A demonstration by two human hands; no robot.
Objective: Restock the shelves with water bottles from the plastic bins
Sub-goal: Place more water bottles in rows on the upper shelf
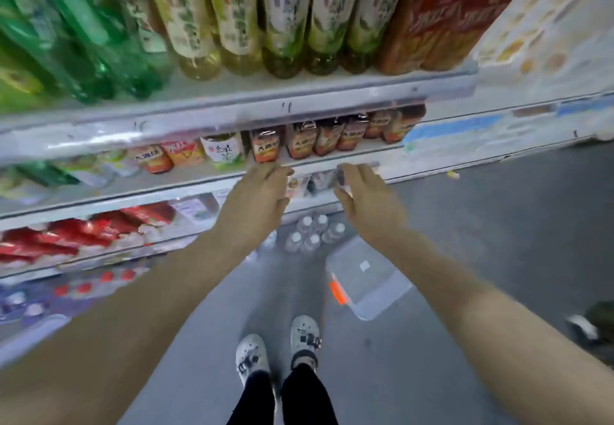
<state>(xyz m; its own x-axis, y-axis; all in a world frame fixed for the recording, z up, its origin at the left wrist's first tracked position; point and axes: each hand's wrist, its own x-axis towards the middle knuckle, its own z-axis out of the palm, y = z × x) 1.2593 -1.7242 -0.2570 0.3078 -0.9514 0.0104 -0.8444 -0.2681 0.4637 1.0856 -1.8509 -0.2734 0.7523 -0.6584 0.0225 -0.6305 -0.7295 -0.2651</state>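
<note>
— Looking down past your arms, what do you make of the plastic bin (367,278)?

— It sits on the grey floor (481,241) just right of your white shoes (279,351), a clear tub with an orange latch on its near-left side. Through its walls you see only floor; I can make out nothing inside it.

— And the water bottles (314,231)?

— A small cluster stands on the floor between the bin and the foot of the shelves (199,118), just beyond the bin's far end. Each one is upright, long axis vertical, white cap pointing up at you, so you see mostly caps and shoulders.

— Your hands?

— Both reach toward the edge of the second shelf. Your left hand (257,198) has its fingers curled at the shelf lip, below the row of red-labelled tea bottles (319,138); blur keeps me from telling whether it grips anything. Your right hand (365,195) has its fingers wrapped over something small and dark at the same lip; what it is, and whether it is truly gripped, I cannot tell.

— What fills the shelves?

— Up top, green bottles (66,35) at the left, yellow tea bottles (232,15) in the middle, a red-labelled pack (448,15) at the right. Lower down, red packets (83,235) lie on the left.
</note>
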